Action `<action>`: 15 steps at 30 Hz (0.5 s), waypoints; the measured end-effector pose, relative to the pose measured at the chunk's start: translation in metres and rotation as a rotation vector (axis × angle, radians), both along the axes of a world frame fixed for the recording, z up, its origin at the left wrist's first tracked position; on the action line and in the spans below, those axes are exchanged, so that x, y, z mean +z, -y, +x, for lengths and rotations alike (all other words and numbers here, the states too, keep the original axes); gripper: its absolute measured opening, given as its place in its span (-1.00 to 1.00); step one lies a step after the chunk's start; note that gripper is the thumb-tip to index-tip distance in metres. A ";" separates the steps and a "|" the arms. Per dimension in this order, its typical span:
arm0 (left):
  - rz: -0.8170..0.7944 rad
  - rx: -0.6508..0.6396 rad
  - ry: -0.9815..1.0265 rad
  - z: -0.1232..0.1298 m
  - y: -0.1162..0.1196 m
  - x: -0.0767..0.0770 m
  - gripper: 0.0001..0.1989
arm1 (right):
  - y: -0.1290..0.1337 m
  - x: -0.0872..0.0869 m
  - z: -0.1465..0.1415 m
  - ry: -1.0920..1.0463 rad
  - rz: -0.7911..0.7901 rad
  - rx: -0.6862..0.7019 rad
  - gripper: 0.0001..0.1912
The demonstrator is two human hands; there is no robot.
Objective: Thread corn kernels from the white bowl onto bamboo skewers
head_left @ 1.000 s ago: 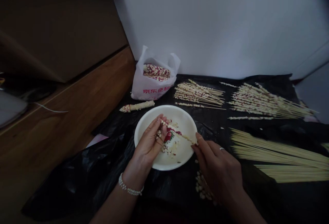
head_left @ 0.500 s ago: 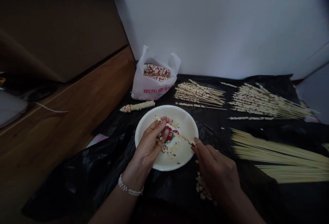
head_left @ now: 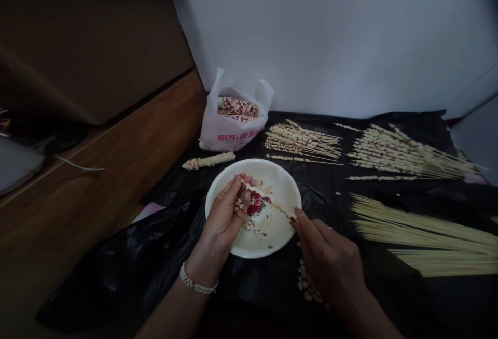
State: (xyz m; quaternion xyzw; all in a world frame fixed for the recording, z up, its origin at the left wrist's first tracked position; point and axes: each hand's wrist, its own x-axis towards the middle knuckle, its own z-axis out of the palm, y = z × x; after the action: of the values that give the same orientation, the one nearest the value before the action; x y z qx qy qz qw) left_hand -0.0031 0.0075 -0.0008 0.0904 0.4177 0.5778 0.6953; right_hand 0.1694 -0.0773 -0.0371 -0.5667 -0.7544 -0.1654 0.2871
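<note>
A skewer threaded with corn kernels (head_left: 278,207) slants over a white bowl (head_left: 286,178) that has loose kernels and a red flower print in it. My right hand (head_left: 327,248) pinches the skewer's lower right part above the bowl's edge. At the upper left end, my left hand (head_left: 227,209) has thumb and fingertips at the skewer's tip, with several loose kernels in its curled fingers. A beaded bracelet circles my left wrist. More kernels (head_left: 307,284) lie on the black sheet beside my right hand.
Behind the bowl stands a white plastic bag (head_left: 212,131) of speckled corn cobs. A partly stripped cob (head_left: 216,160) lies before it. Two piles of kernel skewers (head_left: 299,139) and bare sticks (head_left: 424,230) lie to the right on black plastic sheeting (head_left: 128,261).
The thumb and fingertips of my left hand have shifted slightly up and left at the skewer's tip, and the kernels in that hand show more. My right hand keeps its pinch.
</note>
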 end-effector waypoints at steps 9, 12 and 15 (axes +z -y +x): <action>-0.003 -0.059 0.025 0.000 0.002 -0.001 -0.84 | -0.001 -0.002 0.003 -0.017 0.000 -0.010 -0.70; -0.022 0.018 0.060 -0.002 -0.001 0.003 -0.82 | -0.001 -0.002 0.003 0.001 -0.001 -0.005 -0.70; -0.035 0.054 0.047 -0.003 -0.003 0.004 -0.88 | 0.000 -0.001 0.002 0.010 -0.010 -0.003 -0.71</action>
State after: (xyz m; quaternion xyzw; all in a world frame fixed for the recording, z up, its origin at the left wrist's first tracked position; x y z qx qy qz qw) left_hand -0.0064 0.0107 0.0035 0.0535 0.4135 0.5910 0.6905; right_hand 0.1710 -0.0772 -0.0378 -0.5683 -0.7557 -0.1649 0.2806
